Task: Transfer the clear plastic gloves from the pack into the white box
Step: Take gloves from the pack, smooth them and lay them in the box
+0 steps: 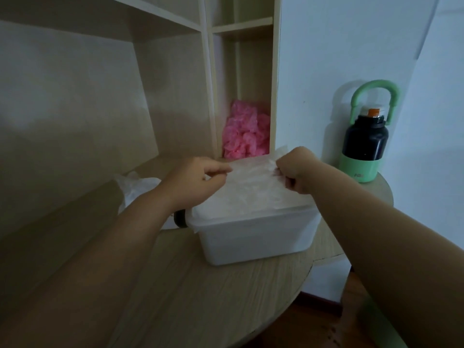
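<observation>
Left hand [198, 180]: thumb and forefinger pinch the left edge of the gloves [253, 190].
Right hand [298, 172]: fingers curled tight round their right edge.
Gloves: a flat clear stack held between both hands, lying across the open top of the box [251, 239].
Box: white, on the table [200, 297], towards its right edge.
Pack [136, 189]: crumpled clear plastic, left of the box.
Bottle [364, 144]: dark, green base and handle, at the table's far right edge.
Pink bundle [246, 131]: in the shelf [273, 71] behind the box.

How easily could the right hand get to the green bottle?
Probably yes, but not yet: the right hand pinches the gloves over the white box. Nothing stands between it and the bottle.
</observation>
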`<state>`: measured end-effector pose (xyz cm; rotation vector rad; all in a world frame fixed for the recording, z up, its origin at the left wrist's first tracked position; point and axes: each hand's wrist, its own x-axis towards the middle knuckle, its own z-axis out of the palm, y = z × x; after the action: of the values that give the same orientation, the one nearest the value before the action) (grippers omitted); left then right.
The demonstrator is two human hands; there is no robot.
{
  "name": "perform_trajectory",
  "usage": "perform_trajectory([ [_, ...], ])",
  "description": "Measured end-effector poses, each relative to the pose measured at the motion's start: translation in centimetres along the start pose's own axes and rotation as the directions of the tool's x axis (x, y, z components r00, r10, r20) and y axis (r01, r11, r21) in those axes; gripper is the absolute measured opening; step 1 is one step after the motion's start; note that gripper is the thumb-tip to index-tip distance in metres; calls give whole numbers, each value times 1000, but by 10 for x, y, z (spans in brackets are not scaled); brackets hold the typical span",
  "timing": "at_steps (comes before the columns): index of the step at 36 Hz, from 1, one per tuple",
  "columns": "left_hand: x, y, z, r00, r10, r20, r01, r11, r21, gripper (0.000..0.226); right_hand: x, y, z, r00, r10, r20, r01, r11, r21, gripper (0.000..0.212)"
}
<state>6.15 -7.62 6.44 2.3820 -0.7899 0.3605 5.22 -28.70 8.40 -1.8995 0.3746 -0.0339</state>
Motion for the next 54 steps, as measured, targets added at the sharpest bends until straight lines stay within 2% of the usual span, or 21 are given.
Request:
perform_trajectory([
  [5, 4, 1, 7, 996, 39, 85, -51, 990, 135, 67, 7, 5, -7, 982, 181, 55, -179, 983, -42, 27],
  [7, 7, 4, 13, 981, 31, 193, -73, 974, 214, 72, 13, 7, -5, 992, 121, 26, -113, 971, -213, 28],
  [9, 13, 7, 18, 950, -50, 309, -29, 968, 247, 60, 8, 8, -2, 993, 113, -31, -111, 828, -550, 31],
  [11, 19, 10, 23, 899, -176, 401, 63, 958, 280, 42, 3, 5, -3, 994, -113, 0, 63, 548, -834, 22],
  [12, 22, 12, 26, 872, -233, 430, 97, 944, 316, 42, 2, 5, -3, 986, -164, 7, 91, 510, -855, 16],
  [14, 26, 14, 30, 823, -308, 477, 93, 902, 422, 50, 5, 8, -6, 972, -233, -23, 97, 489, -867, 23],
  [17, 30, 9, 34, 799, -267, 539, 12, 903, 430, 39, 6, 12, -7, 928, -359, -97, 117, 530, -840, 29],
  [20, 29, 6, 31, 920, -82, 382, -21, 966, 258, 24, 2, 7, -7, 839, -536, -92, 213, 479, -851, 39],
  [23, 29, 8, 28, 980, 50, 194, -101, 960, 263, 20, -2, 0, -2, 778, -623, -77, 311, 490, -814, 26],
  [25, 32, 4, 31, 961, -16, 276, -75, 946, 316, 43, 0, -2, 4, 830, -556, 27, 360, 499, -789, 23],
  [27, 34, 2, 36, 891, -169, 422, -19, 914, 406, 65, 4, 1, 11, 895, -387, 223, 389, 428, -816, 35],
  [31, 39, 5, 49, 662, -371, 651, -68, 836, 545, 51, 22, 20, 20, 918, 111, 382, 341, 271, -900, 58],
  [33, 41, 12, 51, 571, -422, 704, -83, 824, 561, 45, 26, 26, 22, 888, 225, 401, 342, 259, -903, 53],
  [35, 40, 14, 50, 546, -432, 718, -75, 828, 556, 44, 24, 25, 21, 885, 223, 410, 350, 264, -899, 54],
  [37, 37, 14, 43, 616, -396, 681, -50, 843, 535, 48, 17, 20, 19, 897, 165, 410, 348, 307, -886, 59],
  [39, 33, 13, 31, 747, -308, 590, -5, 884, 467, 51, 11, 13, 16, 919, 39, 392, 344, 405, -847, 62],
  [42, 21, 14, 4, 913, -179, 367, 109, 973, 204, 41, -2, -3, 19, 930, -178, 320, 366, 510, -778, 54],
  [44, 7, 12, -19, 973, -136, 185, 127, 990, 62, 29, -12, -14, 30, 911, -288, 294, 407, 522, -750, 48],
  [47, -16, -7, -45, 987, -154, -44, 153, 988, -30, 21, -28, -29, 60, 858, -437, 270, 492, 547, -677, 39],
  [50, -40, -43, -57, 937, -239, -256, 237, 971, -41, 21, -40, -38, 101, 809, -529, 255, 568, 597, -567, 34],
  [54, -73, -98, -50, 891, -317, -326, 354, 933, 60, 32, -57, -43, 161, 776, -570, 271, 627, 652, -426, 40],
])
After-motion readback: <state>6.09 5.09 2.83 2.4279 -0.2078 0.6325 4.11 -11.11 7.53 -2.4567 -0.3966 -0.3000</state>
